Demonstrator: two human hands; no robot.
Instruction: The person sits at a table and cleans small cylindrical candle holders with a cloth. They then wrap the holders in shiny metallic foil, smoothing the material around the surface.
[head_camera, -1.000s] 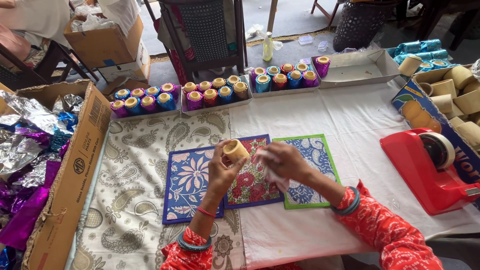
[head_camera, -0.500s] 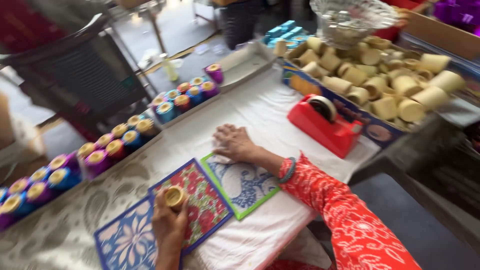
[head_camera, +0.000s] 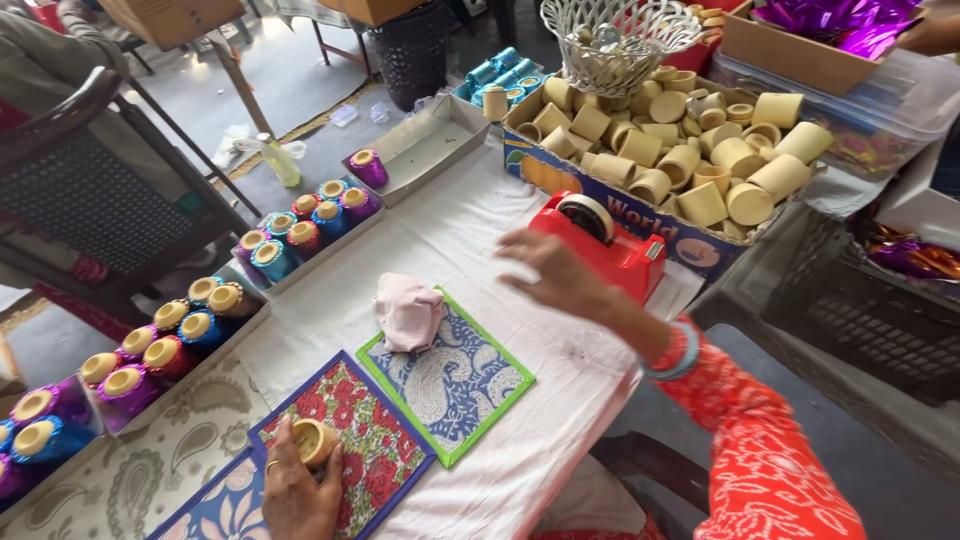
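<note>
My left hand (head_camera: 296, 490) holds a small plain cardboard cup (head_camera: 315, 441) over a red floral mat (head_camera: 350, 447) at the bottom of the view. My right hand (head_camera: 555, 275) hovers with fingers apart and nothing in it, just in front of a red tape dispenser (head_camera: 605, 245). A crumpled pink cloth (head_camera: 408, 311) lies on a blue paisley mat with a green border (head_camera: 455, 385), between my two hands.
A cardboard box (head_camera: 600, 195) holds several plain cups behind the dispenser. Trays of foil-wrapped cups (head_camera: 300, 235) line the table's left edge. A white wire basket (head_camera: 620, 40), an open white tray (head_camera: 425, 150), black crates (head_camera: 880, 320) and a chair (head_camera: 90, 190) stand around.
My right hand has lifted off the paisley mat and moved toward the tape dispenser, leaving the pink cloth behind. The view has swung right. My left hand still holds the cup.
</note>
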